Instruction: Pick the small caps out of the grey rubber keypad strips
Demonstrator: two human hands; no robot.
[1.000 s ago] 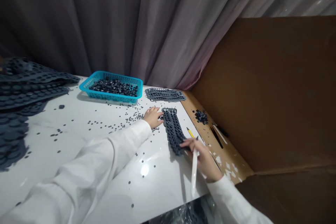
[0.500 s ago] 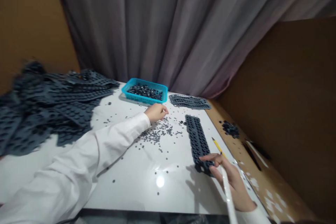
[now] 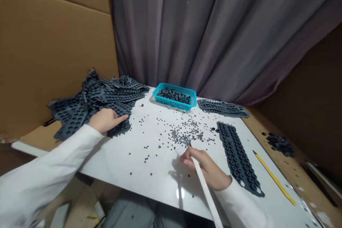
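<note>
Left hand (image 3: pixel 103 119), 8 o'clock: at dark sheets (image 3: pixel 112 95), grip unclear | Right hand (image 3: pixel 205 166), 5 o'clock: gripping white-handled tool (image 3: pixel 205 186) near its tip, presumably for fine control

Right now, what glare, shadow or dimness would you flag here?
Head view: a bright glare spot on the white tabletop near its front edge; head view: a shadow on the tabletop beside the right hand; head view: the cardboard at picture right looks dim.
</note>
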